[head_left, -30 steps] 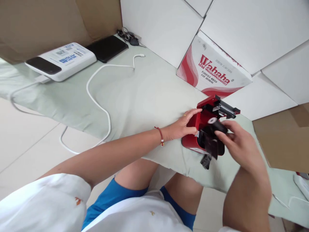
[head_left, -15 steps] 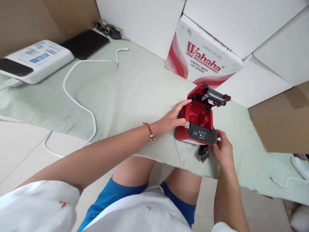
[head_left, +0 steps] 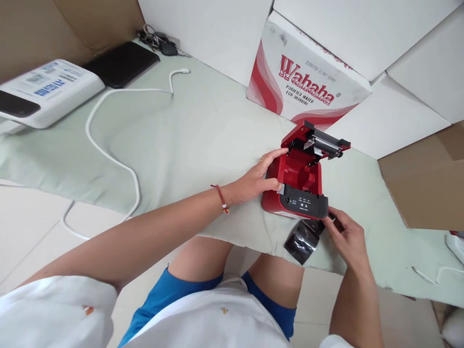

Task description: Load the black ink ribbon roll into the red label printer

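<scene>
The red device [head_left: 297,179] sits right of centre on the cloth-covered tabletop [head_left: 210,135], its lid raised at the far side. From the left, a white unit with blue print [head_left: 58,94] stands in front of brown cardboard, beside a black phone [head_left: 123,63], with keys [head_left: 159,43] farther back. A white cable [head_left: 145,90] curls across the left part and drops over the near edge. The left hand [head_left: 255,183] has its grip spread along the device's left side and holds it, thumb at the near corner. Just behind the lid stands a Wahaha carton [head_left: 308,72], blocking the far side. A glossy black film [head_left: 303,241] hangs at the device's near side, leading to the right hand [head_left: 344,234], whose grip is pinched on its dark end by the near right corner. At the far right is a brown carton [head_left: 431,188]. One second ago the right hand held a dark roll over the open cavity; now the cavity shows red, and the film, bunched half a second ago, is spread wider.
</scene>
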Available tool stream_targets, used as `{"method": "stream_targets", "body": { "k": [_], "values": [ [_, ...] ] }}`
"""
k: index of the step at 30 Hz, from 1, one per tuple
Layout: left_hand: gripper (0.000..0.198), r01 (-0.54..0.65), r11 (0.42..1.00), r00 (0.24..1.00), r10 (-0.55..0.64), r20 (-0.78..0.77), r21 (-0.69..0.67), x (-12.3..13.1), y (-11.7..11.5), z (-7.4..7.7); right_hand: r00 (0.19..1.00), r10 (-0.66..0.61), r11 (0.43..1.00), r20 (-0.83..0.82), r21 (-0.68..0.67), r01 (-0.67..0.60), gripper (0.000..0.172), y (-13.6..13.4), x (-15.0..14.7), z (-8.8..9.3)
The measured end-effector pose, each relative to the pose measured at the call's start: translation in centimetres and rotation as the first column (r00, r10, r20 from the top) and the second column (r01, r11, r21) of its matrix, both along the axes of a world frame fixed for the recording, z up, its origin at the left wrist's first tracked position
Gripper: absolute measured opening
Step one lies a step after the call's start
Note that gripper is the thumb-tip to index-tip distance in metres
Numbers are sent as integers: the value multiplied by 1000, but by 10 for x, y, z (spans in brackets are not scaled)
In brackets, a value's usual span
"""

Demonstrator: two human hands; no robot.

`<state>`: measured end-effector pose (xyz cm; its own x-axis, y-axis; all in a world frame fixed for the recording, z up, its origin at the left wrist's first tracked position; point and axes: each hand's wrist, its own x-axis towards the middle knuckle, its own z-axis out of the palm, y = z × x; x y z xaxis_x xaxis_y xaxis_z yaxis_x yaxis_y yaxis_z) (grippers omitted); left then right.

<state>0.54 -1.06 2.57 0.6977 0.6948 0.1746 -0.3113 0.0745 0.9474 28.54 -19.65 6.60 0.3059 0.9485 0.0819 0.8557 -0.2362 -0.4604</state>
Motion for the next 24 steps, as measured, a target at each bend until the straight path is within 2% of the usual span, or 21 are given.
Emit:
{"method": "stream_targets", "body": {
  "k": [2,4,9,12,16,19,24],
  "values": [
    [94,-5,1000,1000,6,-3,16,0,0,0,998,-56,997,-38,-52,54,56,-2,7,0],
    [94,-4,1000,1000,5,-8,24,0,0,0,997,-77,994,5,-76,77,62,0,13,-3],
    [94,-21,998,1000,22,-21,56,-1,1,0,989,-74,995,130,82,63,66,18,16,-11],
    [94,-28,997,999,30,-24,76,-1,2,0,991,8,991,131,134,-26,64,33,10,-14],
    [93,-35,994,999,37,-24,102,0,2,1,974,155,975,163,133,-178,49,50,4,-17],
    [94,-44,991,998,48,-33,126,1,2,1,964,174,968,202,145,-205,42,55,6,-20],
    [92,-56,984,998,57,-2,167,2,3,-2,941,225,963,252,86,-254,43,60,9,-19]
  ]
}}
